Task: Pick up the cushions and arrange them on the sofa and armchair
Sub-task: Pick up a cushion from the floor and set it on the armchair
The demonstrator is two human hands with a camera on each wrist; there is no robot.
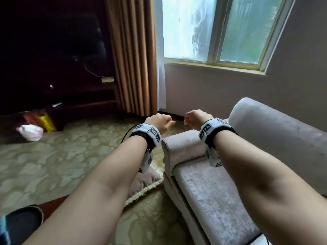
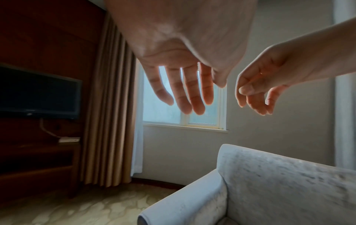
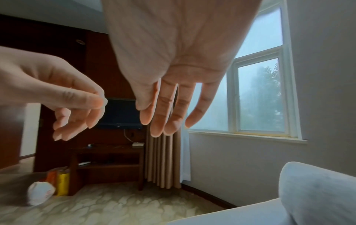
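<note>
Fingers (image 2: 179, 97) of my left hand (image 1: 159, 123) and right hand (image 1: 195, 119) hang loose, slightly spread and holding nothing, side by side in the air, with the sofa (image 1: 208, 188) armrest just below them and a cushion (image 1: 143, 183) lower down on the carpet (image 1: 53, 165), beneath my left forearm.

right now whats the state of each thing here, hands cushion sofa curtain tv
left hand: empty, fingers relaxed
right hand: empty, fingers relaxed
cushion: on the carpet beside the sofa, partly hidden by the left arm
sofa: seat bare where visible
curtain: drawn aside, window uncovered
tv: screen dark
</note>
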